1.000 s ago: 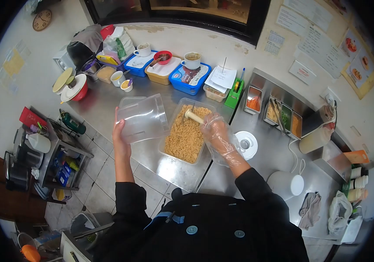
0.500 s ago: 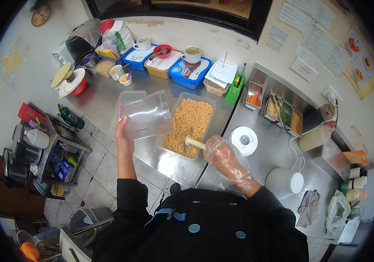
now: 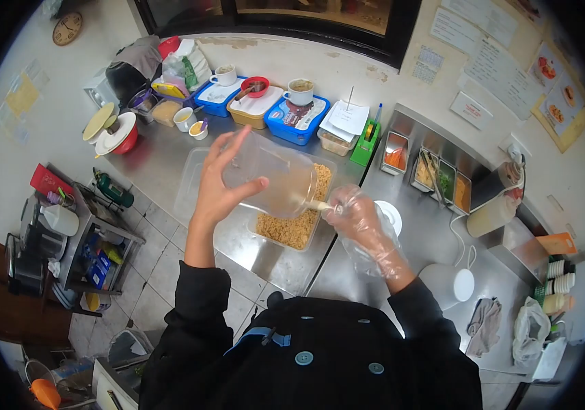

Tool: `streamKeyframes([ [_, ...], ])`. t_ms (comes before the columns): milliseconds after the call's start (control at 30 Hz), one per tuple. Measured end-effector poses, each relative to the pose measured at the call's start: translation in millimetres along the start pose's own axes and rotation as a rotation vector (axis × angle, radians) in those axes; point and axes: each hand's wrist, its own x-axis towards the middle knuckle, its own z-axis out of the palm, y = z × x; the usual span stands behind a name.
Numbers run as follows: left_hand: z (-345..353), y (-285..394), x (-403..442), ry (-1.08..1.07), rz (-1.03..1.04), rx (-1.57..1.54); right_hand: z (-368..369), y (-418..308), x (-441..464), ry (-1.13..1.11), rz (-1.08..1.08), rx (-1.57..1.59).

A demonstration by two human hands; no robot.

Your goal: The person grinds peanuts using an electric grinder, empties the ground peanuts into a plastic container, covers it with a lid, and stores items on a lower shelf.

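Note:
My bare left hand grips a clear plastic container with thumb and fingers spread around its end. The container is tilted, its mouth towards my right hand, above a tub of golden crumbly food. In a clear plastic glove, my right hand is closed around the pale handle of a utensil. The utensil's head is at the container's mouth, and I cannot make it out through the cloudy plastic. A flat clear lid or tray lies left of the tub, partly behind my left hand.
Lidded tubs and cups line the wall. A green tape dispenser stands near the counter joint. To the right are a round white lid, metal food pans, a white appliance with a cord, and a grey cloth.
The clear container has tipped and moved right over the food tub, and my left hand has shifted its hold. My right hand has lifted the utensil from the crumbly food to the container's mouth.

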Motion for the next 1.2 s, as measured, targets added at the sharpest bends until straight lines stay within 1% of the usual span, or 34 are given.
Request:
streamKeyframes([
  [33, 1, 0, 2, 0.038, 0.002, -0.039, -2, 4, -1, -0.068, 0.234, 0.226],
  [67, 1, 0, 4, 0.080, 0.004, -0.077, 0, 9, -2, -0.064, 0.232, 0.223],
  [100, 3, 2, 5, 0.082, 0.007, -0.079, 4, 13, -6, -0.014, 0.363, 0.444],
  [133, 6, 4, 5, 0.014, 0.008, -0.039, 6, 17, -9, 0.034, 0.494, 0.665],
  [167, 7, 5, 5, -0.054, 0.008, 0.001, 3, 18, -10, 0.031, 0.492, 0.663],
  [200, 8, 2, 4, -0.053, 0.010, 0.003, 0, 20, -11, 0.039, 0.473, 0.576],
  [233, 9, -5, 2, 0.010, -0.012, -0.054, -3, 22, -12, 0.051, 0.455, 0.492],
  [267, 12, -13, 0, 0.069, -0.032, -0.113, -8, 22, -14, 0.060, 0.456, 0.495],
  [300, 15, -24, -3, 0.062, -0.025, -0.114, -17, 20, -16, 0.116, 0.435, 0.506],
  [333, 19, -39, -9, 0.172, -0.154, -0.399, -26, 15, -17, 0.171, 0.413, 0.515],
  [367, 24, -49, -14, 0.286, -0.282, -0.683, -37, 7, -14, 0.178, 0.408, 0.513],
  [400, 29, -54, -24, 0.285, -0.277, -0.684, -50, -6, -12, 0.267, 0.288, 0.432],
  [433, 33, -57, -35, 0.249, -0.467, -0.916, -64, -19, -10, 0.354, 0.164, 0.349],
  [467, 35, -59, -45, 0.204, -0.662, -1.144, -77, -34, -8, 0.357, 0.162, 0.349],
  [500, 40, -57, -53, 0.202, -0.662, -1.143, -91, -50, -9, 0.335, 0.059, 0.167],
  [533, 51, -51, -59, 0.113, -0.720, -1.321, -100, -61, -9, 0.311, -0.044, -0.015],
  [567, 61, -46, -66, 0.020, -0.781, -1.500, -104, -69, -11, 0.309, -0.040, -0.015],
  [600, 71, -45, -72, 0.016, -0.781, -1.501, -106, -76, -11, 0.305, -0.194, -0.068],
  [633, 81, -45, -77, -0.112, -0.800, -1.633, -107, -80, -12, 0.298, -0.351, -0.122],
  [667, 89, -41, -80, -0.244, -0.814, -1.762, -107, -81, -16, 0.297, -0.355, -0.125],
  [700, 96, -37, -82, -0.243, -0.807, -1.765, -106, -83, -22, 0.188, -0.349, -0.187],
  [733, 102, -32, -84, -0.316, -0.779, -1.839, -106, -84, -26, 0.078, -0.340, -0.247],
  [767, 108, -27, -86, -0.392, -0.753, -1.910, -108, -85, -26, 0.077, -0.341, -0.249],
  [800, 112, -22, -88, -0.395, -0.755, -1.911, -110, -88, -27, -0.024, -0.363, -0.295],
  [833, 117, -17, -89, -0.375, -0.729, -1.806, -112, -89, -29, -0.125, -0.381, -0.342],
  [867, 120, -12, -90, -0.358, -0.702, -1.700, -111, -88, -30, -0.123, -0.375, -0.344],
  [933, 128, -7, -91, -0.348, -0.673, -1.596, -110, -84, -31, -0.115, -0.480, -0.338],
  [967, 132, -7, -92, -0.355, -0.681, -1.701, -110, -84, -31, -0.113, -0.514, -0.337],
  [1000, 136, -7, -94, -0.363, -0.688, -1.806, -111, -85, -30, -0.179, -0.553, -0.355],
  [1033, 139, -7, -95, -0.367, -0.688, -1.806, -112, -87, -27, -0.244, -0.595, -0.375],
  [1067, 142, -6, -97, -0.378, -0.717, -1.942, -114, -95, -22, -0.243, -0.592, -0.377],
  [1100, 145, -6, -100, -0.387, -0.746, -2.080, -115, -106, -17, -0.298, -0.628, -0.435],
  [1200, 152, -3, -103, -0.447, -0.782, -2.151, -108, -97, -21, -0.361, -0.660, -0.479],
])
